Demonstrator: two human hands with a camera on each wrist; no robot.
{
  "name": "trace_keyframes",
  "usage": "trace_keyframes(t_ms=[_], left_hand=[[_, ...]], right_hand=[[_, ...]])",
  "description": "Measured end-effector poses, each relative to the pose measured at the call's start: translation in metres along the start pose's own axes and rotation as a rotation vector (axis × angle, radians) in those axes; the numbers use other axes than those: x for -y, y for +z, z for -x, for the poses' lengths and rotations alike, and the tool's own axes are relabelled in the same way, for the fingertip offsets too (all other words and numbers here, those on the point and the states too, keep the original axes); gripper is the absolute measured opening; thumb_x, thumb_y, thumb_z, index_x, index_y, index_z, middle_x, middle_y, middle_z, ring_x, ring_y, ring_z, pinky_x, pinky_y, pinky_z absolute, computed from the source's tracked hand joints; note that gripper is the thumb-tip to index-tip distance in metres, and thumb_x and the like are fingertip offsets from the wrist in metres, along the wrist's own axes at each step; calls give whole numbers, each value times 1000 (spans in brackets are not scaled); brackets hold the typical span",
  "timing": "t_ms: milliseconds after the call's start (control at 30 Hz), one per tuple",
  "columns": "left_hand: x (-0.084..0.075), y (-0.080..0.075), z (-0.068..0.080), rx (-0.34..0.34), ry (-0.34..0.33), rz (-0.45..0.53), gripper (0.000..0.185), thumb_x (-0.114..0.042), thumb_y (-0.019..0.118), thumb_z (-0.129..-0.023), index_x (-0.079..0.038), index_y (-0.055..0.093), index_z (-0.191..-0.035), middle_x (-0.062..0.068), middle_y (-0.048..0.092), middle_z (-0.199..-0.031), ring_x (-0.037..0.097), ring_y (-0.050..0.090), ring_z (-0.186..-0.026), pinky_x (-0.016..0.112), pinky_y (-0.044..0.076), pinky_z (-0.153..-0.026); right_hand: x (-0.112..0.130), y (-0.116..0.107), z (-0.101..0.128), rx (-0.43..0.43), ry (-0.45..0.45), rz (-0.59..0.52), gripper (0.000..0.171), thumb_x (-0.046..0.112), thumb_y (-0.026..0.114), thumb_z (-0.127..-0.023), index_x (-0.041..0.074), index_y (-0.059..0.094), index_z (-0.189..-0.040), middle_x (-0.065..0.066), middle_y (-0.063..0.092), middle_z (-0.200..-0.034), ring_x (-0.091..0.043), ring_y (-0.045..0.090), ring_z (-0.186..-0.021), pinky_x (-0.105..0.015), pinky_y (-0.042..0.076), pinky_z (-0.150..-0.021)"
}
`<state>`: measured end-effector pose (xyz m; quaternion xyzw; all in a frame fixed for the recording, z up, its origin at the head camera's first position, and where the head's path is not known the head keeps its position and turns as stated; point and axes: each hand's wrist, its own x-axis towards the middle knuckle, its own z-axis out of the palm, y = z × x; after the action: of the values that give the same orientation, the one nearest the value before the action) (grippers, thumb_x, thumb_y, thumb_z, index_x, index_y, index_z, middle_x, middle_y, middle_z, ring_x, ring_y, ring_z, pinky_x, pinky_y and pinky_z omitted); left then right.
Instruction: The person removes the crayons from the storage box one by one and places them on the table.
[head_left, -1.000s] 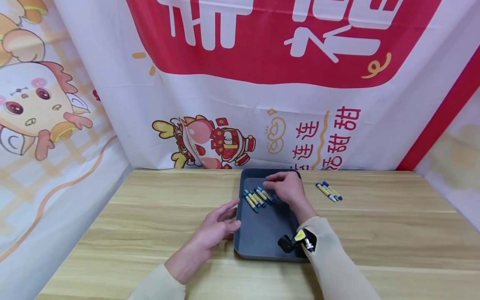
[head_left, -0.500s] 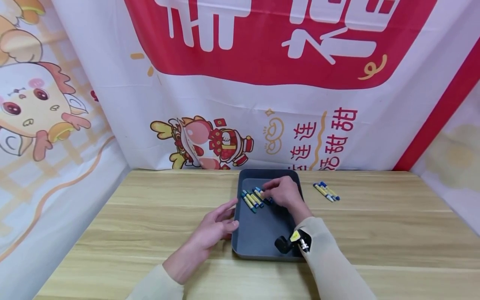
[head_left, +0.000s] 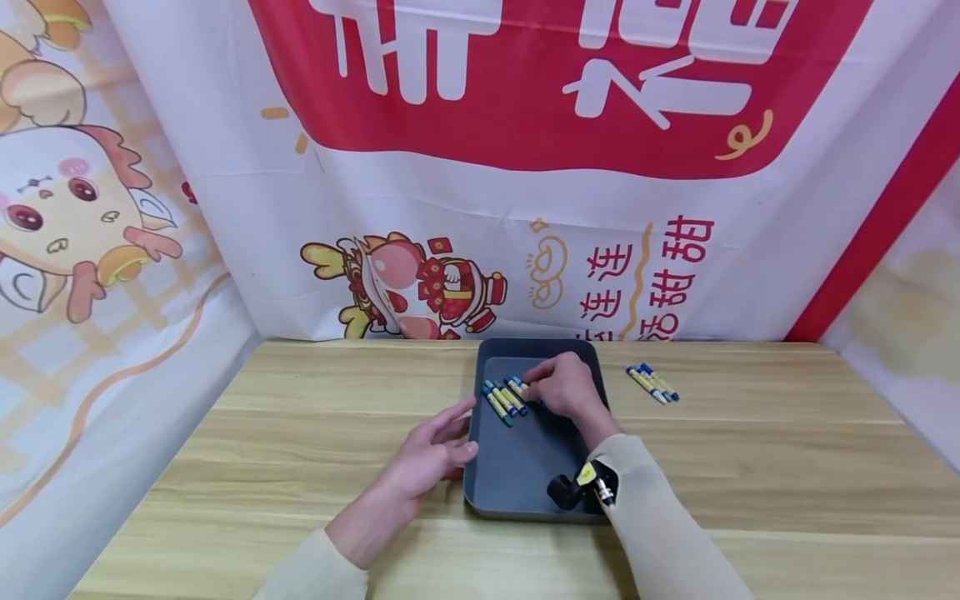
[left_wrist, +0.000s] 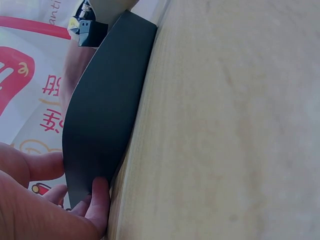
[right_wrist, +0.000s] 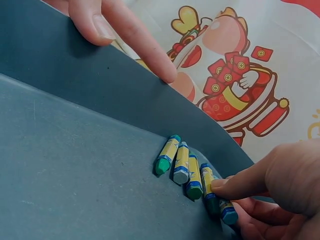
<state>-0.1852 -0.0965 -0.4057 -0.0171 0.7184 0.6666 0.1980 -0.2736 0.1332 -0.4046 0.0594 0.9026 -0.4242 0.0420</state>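
Note:
Several crayons (head_left: 501,402) with yellow-and-blue wrappers lie side by side near the far left of a dark grey tray (head_left: 517,475). My right hand (head_left: 564,387) reaches into the tray at the right end of this row. In the right wrist view its thumb lies on a dark green crayon (right_wrist: 209,186), and its fingers curl beyond a blue-ended crayon (right_wrist: 228,212); together they pinch at that end of the row. My left hand (head_left: 426,458) rests against the tray's left side, its fingers loosely extended, with fingertips touching the outer wall (left_wrist: 100,115).
More crayons (head_left: 652,383) lie in a small group on the wooden table (head_left: 750,467), right of the tray. A printed cloth (head_left: 420,192) hangs right behind the tray's far edge. A small camera (head_left: 573,490) sits on the right wrist above the tray.
My right hand has moved slightly down and left, from beside the row of crayons onto its right end. The left hand keeps its place at the tray.

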Motion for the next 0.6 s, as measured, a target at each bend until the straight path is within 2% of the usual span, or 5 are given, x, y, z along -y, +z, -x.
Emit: trace_keyframes(t_ms=[333,600], left_hand=[[1,0,-2,5,9,5,68,-5,66,-101,-26,45,-162,21,43,-167,39,54,-145,47,56,-106],[1,0,-2,7,6,3,68,-5,65,-101,-26,45,-163,21,43,-167,39,55,-145,47,56,-106]], right_hand=[[0,-7,0,-32,-39,-42,18,18,82,-93,15,85,-111,-9,78,-120,-25,67,-107,-41,56,-92],[1,-10,3,-50,-54,-115,15,18,78,-97,17,85,-110,-8,79,-118,-25,70,-103,-41,54,-93]])
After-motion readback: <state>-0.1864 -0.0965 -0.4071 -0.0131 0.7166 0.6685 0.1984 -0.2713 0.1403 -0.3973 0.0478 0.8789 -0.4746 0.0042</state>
